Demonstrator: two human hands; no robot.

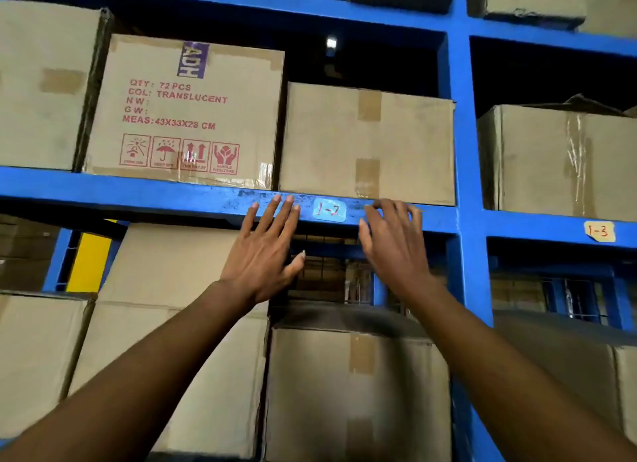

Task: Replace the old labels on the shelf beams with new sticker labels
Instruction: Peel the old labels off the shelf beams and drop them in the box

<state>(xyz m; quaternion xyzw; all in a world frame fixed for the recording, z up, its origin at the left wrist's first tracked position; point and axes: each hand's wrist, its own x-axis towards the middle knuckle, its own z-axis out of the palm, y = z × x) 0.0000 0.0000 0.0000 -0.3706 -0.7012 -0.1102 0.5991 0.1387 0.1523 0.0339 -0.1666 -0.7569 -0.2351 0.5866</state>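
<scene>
Both hands up at blue shelf beam [172,194]. Pale blue label [329,210] marked "1-2" stuck on beam face, between the hands. Left hand [265,251] flat, fingers spread, tips touching beam just left of label; grasping nothing. Right hand [393,244] just right of label, fingers curled at beam's top edge, prob. empty, though motion blur hides fingertips. Tan label "1-3" [599,231] on next bay's beam, well apart. Cardboard boxes [365,141] above & below.

You've got painted metal beam [172,194], scuffed w/ residue; matt cardboard boxes [367,144], glossy tape; paper label [329,210].
</scene>
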